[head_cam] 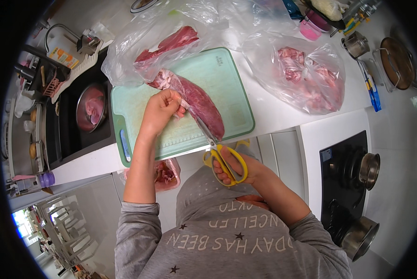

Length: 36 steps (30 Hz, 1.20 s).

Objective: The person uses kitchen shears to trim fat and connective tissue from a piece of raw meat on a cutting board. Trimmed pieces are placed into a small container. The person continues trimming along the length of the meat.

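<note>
A long piece of raw red meat (205, 103) lies on a green cutting board (229, 80). My left hand (166, 108) pinches a pale strip of membrane (184, 104) at the meat's left side. In my right hand (229, 167) is a pair of yellow-handled kitchen scissors (243, 167), with the fingers through the loops. The scissor blades (205, 129) point away from me along the meat's near left edge. They look almost closed, and their tips are partly hidden by the meat. Behind, another piece of raw meat (177, 40) rests in a clear plastic bag (121, 59) that overlaps the board.
On the right of the counter sits a tied plastic bag of raw meat (313, 80). A metal bowl with meat (93, 108) stands in the black sink (72, 139) at left. Below the counter edge is a meat-filled container (168, 174). Pots (360, 237) stand by the black cooktop (344, 181).
</note>
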{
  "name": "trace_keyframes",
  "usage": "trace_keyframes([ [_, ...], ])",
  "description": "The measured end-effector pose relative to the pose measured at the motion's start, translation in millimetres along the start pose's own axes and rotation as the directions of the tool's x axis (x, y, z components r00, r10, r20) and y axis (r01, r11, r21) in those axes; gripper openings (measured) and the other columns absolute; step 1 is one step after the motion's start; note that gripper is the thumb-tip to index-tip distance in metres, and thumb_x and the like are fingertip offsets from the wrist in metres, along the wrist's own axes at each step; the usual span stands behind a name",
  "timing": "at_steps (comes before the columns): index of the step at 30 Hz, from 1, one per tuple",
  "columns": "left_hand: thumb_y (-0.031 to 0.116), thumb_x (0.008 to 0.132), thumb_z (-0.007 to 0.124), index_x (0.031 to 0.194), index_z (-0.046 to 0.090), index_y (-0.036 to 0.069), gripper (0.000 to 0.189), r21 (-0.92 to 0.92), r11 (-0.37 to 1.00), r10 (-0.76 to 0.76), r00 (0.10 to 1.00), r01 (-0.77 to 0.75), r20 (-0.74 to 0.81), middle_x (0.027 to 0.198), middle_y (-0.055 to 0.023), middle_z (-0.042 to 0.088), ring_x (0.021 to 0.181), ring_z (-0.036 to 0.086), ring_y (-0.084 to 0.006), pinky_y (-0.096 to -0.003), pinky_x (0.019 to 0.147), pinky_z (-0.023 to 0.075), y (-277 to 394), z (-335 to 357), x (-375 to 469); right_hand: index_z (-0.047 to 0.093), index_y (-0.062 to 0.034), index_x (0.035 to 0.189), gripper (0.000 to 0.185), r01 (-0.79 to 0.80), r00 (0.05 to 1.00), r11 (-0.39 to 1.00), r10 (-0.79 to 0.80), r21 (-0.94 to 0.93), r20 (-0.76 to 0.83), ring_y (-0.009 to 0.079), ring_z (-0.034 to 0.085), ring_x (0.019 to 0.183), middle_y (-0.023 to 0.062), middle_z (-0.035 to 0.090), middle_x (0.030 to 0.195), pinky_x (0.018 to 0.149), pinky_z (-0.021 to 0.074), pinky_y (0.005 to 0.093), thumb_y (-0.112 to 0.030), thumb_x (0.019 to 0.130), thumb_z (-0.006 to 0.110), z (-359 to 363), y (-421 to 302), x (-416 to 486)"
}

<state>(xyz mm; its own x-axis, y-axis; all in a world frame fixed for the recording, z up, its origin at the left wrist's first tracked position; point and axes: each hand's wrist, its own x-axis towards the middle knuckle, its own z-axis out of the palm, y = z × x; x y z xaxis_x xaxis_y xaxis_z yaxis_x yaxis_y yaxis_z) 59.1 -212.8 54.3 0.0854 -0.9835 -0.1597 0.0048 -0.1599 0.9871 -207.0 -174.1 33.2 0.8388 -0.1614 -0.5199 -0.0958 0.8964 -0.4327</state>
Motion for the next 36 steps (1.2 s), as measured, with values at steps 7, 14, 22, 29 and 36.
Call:
trace_keyframes([
  [7, 0.011, 0.095, 0.052, 0.089, 0.057, 0.004, 0.011, 0.173, 0.984, -0.034, 0.996, 0.048, -0.079, 0.075, -0.0038, 0.064, 0.061, 0.057, -0.0069, -0.0205, 0.055, 0.045, 10, 7, -1, 0.046, -0.0063, 0.079, 0.055, -0.011, 0.99, 0.886, -0.057, -0.464, -0.133, 0.0115, 0.043, 0.053, 0.0031, 0.045, 0.063, 0.05, 0.0396, 0.0257, -0.057, 0.097, 0.034, 20, -9, -20],
  [14, 0.009, 0.095, 0.05, 0.092, 0.056, 0.004, 0.007, 0.111, 0.994, 0.023, 0.994, -0.012, -0.104, 0.077, -0.004, 0.065, 0.065, 0.06, -0.0072, -0.0194, 0.056, 0.0457, 3, 12, -4, 0.046, -0.0063, 0.08, 0.051, -0.026, 0.961, 0.875, -0.11, -0.484, -0.252, 0.0121, 0.047, 0.056, 0.003, 0.047, 0.066, 0.053, 0.043, 0.0268, -0.053, 0.098, 0.035, 28, -25, -12],
  [22, -0.005, 0.074, 0.063, 0.088, 0.058, 0.001, 0.017, 0.445, 0.872, 0.291, 0.947, -0.205, -0.134, 0.081, -0.0063, 0.061, 0.064, 0.055, -0.0121, -0.0282, 0.057, 0.0446, -16, 30, -13, 0.046, -0.0087, 0.077, 0.053, 0.008, 0.946, 0.899, -0.148, -0.437, -0.288, 0.0098, 0.044, 0.054, 0.0005, 0.045, 0.067, 0.048, 0.0411, 0.026, -0.059, 0.091, 0.05, 20, -29, -12],
  [29, -0.003, 0.072, 0.065, 0.081, 0.061, 0.0, 0.011, 0.749, 0.565, 0.599, 0.796, -0.346, -0.084, 0.077, -0.016, 0.057, 0.068, 0.058, -0.0319, -0.0385, 0.06, 0.0462, -18, 41, -11, 0.046, -0.0086, 0.079, 0.053, -0.026, 0.94, 0.896, -0.129, -0.444, -0.315, 0.0098, 0.044, 0.054, 0.0005, 0.045, 0.068, 0.047, 0.0409, 0.0253, -0.06, 0.091, 0.05, 15, -30, -8],
  [36, -0.003, 0.073, 0.063, 0.081, 0.062, 0.0, 0.009, 0.759, 0.599, 0.634, 0.73, -0.254, -0.255, 0.078, -0.0151, 0.06, 0.067, 0.059, -0.0303, -0.0377, 0.06, 0.0472, -26, 44, -17, 0.048, -0.0079, 0.08, 0.059, 0.036, 0.958, 0.931, -0.136, -0.363, -0.252, 0.0103, 0.044, 0.056, 0.0011, 0.044, 0.068, 0.05, 0.0399, 0.0243, -0.067, 0.089, 0.045, 4, -32, -4],
])
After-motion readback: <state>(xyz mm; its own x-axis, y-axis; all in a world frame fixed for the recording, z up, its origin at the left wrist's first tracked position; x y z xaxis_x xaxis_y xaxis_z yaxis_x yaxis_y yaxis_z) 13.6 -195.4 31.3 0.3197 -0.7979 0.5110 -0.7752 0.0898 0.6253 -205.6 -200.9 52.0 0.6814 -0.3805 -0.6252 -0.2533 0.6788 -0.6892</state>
